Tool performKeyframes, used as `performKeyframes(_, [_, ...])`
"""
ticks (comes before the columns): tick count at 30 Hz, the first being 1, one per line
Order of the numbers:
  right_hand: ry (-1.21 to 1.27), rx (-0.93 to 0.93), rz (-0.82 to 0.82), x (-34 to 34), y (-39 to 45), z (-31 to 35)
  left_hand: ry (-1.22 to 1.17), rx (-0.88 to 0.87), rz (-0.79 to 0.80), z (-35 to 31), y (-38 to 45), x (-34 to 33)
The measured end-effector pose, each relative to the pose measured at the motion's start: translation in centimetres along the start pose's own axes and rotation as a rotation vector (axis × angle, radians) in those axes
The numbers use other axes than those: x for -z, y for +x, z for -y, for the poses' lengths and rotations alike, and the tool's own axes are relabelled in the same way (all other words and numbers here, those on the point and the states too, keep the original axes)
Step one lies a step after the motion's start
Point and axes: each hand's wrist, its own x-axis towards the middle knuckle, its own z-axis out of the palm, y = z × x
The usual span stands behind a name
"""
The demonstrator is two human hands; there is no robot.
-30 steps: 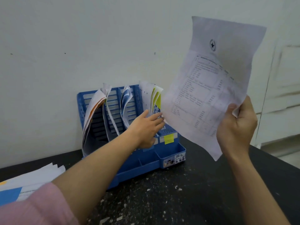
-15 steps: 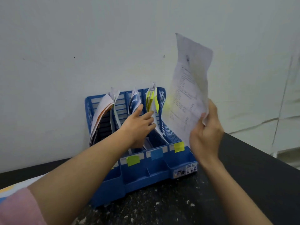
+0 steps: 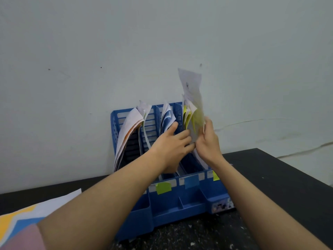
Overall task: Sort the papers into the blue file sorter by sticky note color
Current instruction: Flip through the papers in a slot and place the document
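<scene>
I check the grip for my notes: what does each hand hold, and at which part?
The right hand grips the printed sheet at its lower edge. The left hand holds nothing; its fingers touch the filed papers.

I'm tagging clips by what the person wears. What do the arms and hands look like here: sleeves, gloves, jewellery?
Both hands are bare: the left hand and right hand show no gloves, rings or watch. The forearms are uncovered. A pink sleeve shows at the left upper arm; no sleeve is in view on the right arm.

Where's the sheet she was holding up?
Right of centre in the head view: the sheet, gripped by the right hand, stands in the sorter's rightmost slot, beside the yellow-tagged papers.
</scene>
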Motion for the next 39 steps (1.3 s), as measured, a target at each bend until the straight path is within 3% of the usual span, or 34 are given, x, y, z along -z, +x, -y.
performKeyframes(7, [-0.382,-0.184,0.44,2.7,-0.3,-1.9,-0.005,-0.058,-0.025,0.4,0.6,-0.5])
performKeyframes(12, [-0.437,-0.146,0.329,3.8,-1.2,-2.4,-0.061,-0.126,-0.063,0.7,1.1,0.0])
performKeyframes(15, [-0.306,-0.174,0.232,3.3,-2.1,-2.3,-0.094,-0.159,-0.269,1.4,1.6,0.3])
performKeyframes(17, [-0.315,-0.141,0.169,2.9,-2.5,-2.4,-0.125,-0.141,-0.377,2.0,1.8,0.4])
performKeyframes(22, [-0.435,-0.027,0.204,2.0,-3.3,-1.6,-0.118,-0.094,-0.443,1.9,2.4,0.8])
performKeyframes(26, [-0.504,0.007,0.101,1.5,-2.7,-1.6,-0.266,-0.047,-0.528,1.6,2.2,0.8])
performKeyframes(36, [-0.533,-0.121,0.22,0.9,-2.8,-2.4,-0.544,0.044,-0.343,1.4,-0.2,0.7])
performKeyframes(39, [-0.475,-0.138,0.161,1.3,-3.7,-1.7,-0.606,0.106,-0.322,1.2,-1.6,0.8])
